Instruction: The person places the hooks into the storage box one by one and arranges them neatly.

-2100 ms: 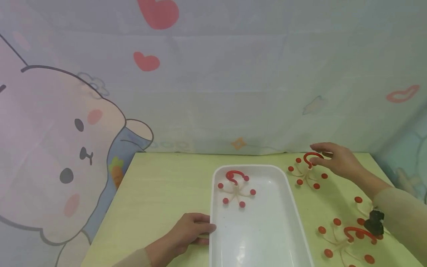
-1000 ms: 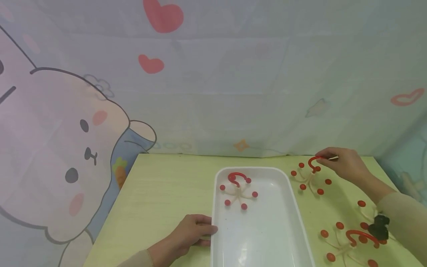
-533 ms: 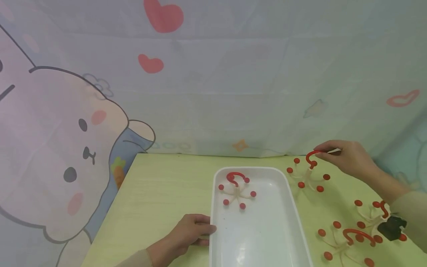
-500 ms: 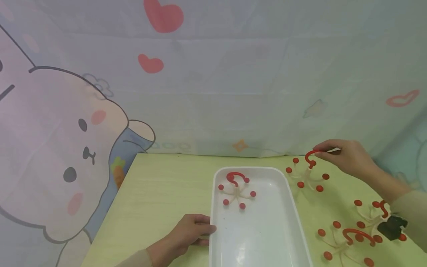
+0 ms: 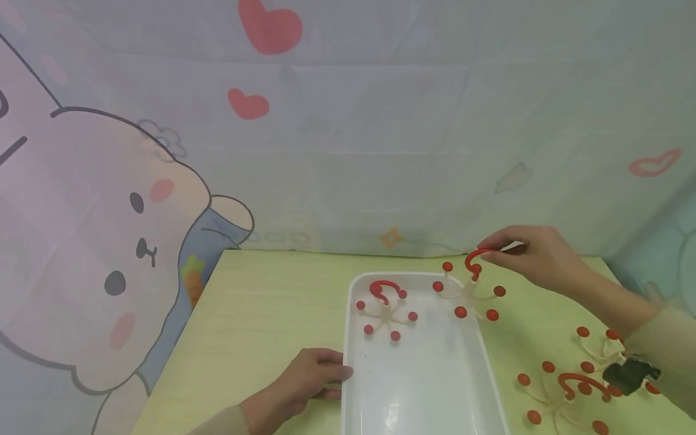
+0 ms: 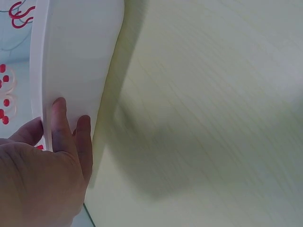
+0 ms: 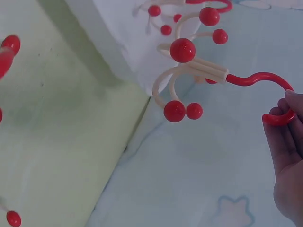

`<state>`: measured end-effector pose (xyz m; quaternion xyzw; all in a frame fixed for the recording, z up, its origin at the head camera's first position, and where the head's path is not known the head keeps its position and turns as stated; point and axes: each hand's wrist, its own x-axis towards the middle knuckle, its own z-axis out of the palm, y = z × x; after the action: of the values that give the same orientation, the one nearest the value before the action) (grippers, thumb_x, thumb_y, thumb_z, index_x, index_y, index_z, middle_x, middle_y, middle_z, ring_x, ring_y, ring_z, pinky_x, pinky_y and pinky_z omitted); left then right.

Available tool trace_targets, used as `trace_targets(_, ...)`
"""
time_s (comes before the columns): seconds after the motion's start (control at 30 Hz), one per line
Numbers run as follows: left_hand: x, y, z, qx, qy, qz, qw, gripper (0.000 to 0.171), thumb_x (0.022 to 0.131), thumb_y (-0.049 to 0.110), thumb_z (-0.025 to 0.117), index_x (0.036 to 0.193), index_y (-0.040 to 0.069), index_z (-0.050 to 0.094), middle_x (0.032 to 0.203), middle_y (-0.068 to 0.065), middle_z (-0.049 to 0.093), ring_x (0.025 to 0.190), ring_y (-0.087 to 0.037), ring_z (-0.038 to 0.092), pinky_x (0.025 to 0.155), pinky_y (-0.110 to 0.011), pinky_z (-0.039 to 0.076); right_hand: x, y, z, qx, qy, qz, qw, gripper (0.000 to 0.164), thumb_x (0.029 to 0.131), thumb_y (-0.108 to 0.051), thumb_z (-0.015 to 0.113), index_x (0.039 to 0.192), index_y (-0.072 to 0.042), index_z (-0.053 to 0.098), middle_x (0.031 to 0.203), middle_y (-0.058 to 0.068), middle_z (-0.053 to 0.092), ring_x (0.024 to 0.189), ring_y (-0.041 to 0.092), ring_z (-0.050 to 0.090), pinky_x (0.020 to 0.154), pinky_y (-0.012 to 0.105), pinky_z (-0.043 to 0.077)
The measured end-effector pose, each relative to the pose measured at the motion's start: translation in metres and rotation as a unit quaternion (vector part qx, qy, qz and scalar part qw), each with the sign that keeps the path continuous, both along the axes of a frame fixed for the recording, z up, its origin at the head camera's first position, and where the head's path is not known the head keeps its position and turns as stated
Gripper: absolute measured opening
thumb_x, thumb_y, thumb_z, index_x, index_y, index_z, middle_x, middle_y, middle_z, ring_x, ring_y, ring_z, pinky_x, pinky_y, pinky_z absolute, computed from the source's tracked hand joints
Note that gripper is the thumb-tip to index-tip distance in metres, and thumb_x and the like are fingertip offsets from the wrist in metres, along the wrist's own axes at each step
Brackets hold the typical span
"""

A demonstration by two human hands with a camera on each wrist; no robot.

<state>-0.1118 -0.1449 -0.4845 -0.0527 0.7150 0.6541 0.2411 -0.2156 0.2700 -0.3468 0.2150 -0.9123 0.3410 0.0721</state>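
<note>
My right hand point(image 5: 535, 257) pinches the red hook handle of a claw head massager point(image 5: 470, 291), with pale prongs tipped by red balls. It hangs above the far right corner of the white tray point(image 5: 418, 380). In the right wrist view, the thumb and fingers hold the curved end of the massager's point(image 7: 208, 70) hook. At the tray's left side, my left hand point(image 5: 307, 380) grips the rim, its thumb over the edge. The left wrist view shows its fingers point(image 6: 60, 125) along the tray's outer wall point(image 6: 78, 56). A second head massager point(image 5: 386, 312) lies inside the tray's far left corner.
Two more head massagers lie on the table right of the tray: one nearer point(image 5: 568, 394), and one partly hidden behind the right sleeve point(image 5: 669, 356) and a black wrist device point(image 5: 631, 374). A patterned cloth point(image 5: 348, 151) hangs behind the pale yellow-green table point(image 5: 261, 302).
My right hand has taken hold of the massager's handle, lifted it off the table and carried it left over the tray's corner. The left hand stays at the rim.
</note>
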Motion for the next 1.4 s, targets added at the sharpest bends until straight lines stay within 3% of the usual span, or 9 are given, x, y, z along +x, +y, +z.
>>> trace_targets(0.23, 0.0, -0.001, -0.001, -0.003, 0.007, 0.002, 1.0, 0.038, 0.094, 0.002, 0.077, 0.125, -0.018, 0.065, 0.113, -0.021, 0.076, 0.1, -0.029, 0.077, 0.08, -0.041, 0.07, 0.007, -0.027, -0.003, -0.006, -0.012, 0.028, 1.0, 0.015, 0.094, -0.014, 0.085, 0.108, -0.014, 0.082, 0.099, -0.004, 0.079, 0.085, 0.01, 0.077, 0.078, 0.018, 0.064)
trace_targets(0.6, 0.0, -0.001, -0.001, -0.003, 0.007, 0.0, 1.0, 0.037, 0.095, 0.002, 0.076, 0.125, -0.017, 0.065, 0.113, -0.02, 0.076, 0.102, -0.029, 0.077, 0.081, -0.041, 0.07, 0.007, -0.055, -0.025, -0.026, -0.025, 0.082, 0.996, 0.016, 0.092, -0.003, 0.083, 0.105, -0.012, 0.082, 0.097, -0.006, 0.078, 0.087, 0.011, 0.075, 0.08, 0.024, 0.067)
trace_targets(0.93, 0.001, -0.002, 0.0, -0.001, 0.008, -0.003, 1.0, 0.039, 0.095, 0.003, 0.075, 0.127, -0.018, 0.064, 0.114, -0.02, 0.076, 0.104, -0.031, 0.076, 0.082, -0.042, 0.069, 0.007, -0.064, -0.041, -0.016, -0.019, 0.094, 0.995, 0.016, 0.091, -0.004, 0.085, 0.104, -0.013, 0.082, 0.096, -0.01, 0.076, 0.089, 0.009, 0.071, 0.08, 0.025, 0.067)
trace_targets(1.2, 0.001, -0.002, 0.0, -0.003, 0.007, -0.001, 1.0, 0.04, 0.095, 0.004, 0.076, 0.127, -0.017, 0.065, 0.113, -0.018, 0.076, 0.103, -0.03, 0.077, 0.082, -0.041, 0.07, 0.0, -0.067, -0.058, -0.003, -0.017, 0.096, 0.995, 0.016, 0.092, -0.003, 0.084, 0.105, -0.012, 0.082, 0.098, -0.002, 0.079, 0.09, 0.011, 0.071, 0.081, 0.024, 0.067)
trace_targets(1.4, 0.002, -0.002, 0.0, -0.002, 0.006, -0.001, 1.0, 0.039, 0.094, 0.004, 0.077, 0.126, -0.016, 0.067, 0.112, -0.016, 0.077, 0.101, -0.027, 0.076, 0.082, -0.04, 0.069, -0.004, -0.067, -0.067, 0.004, -0.02, 0.09, 0.996, 0.016, 0.091, -0.002, 0.084, 0.104, -0.011, 0.081, 0.096, -0.006, 0.078, 0.089, 0.011, 0.072, 0.081, 0.028, 0.068)
